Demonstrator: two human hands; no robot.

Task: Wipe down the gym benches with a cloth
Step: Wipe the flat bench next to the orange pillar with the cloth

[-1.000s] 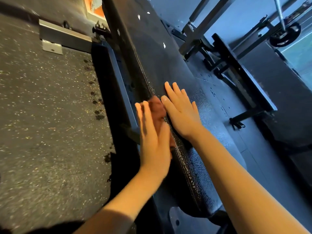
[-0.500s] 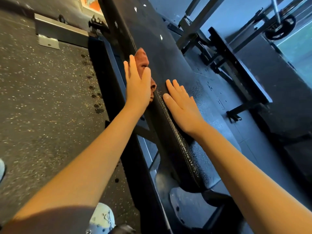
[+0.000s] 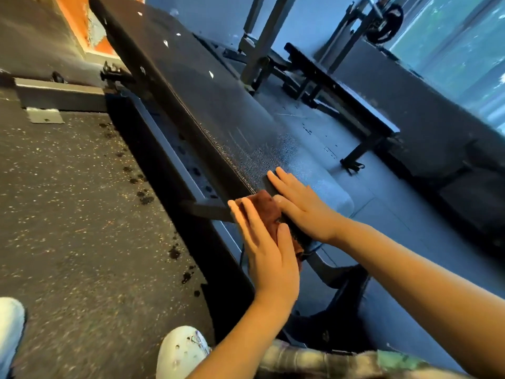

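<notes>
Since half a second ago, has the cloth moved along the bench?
Yes. The cloth under the left hand slid back along the bench edge toward its near end, beside the right hand.

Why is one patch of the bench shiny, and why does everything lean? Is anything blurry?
Head view: bluish daylight from the window glints off the bench pad just beyond the right hand; the wide lens, worn tilted, slants the rack; the left hand on the cloth and the near floor are slightly smeared.
</notes>
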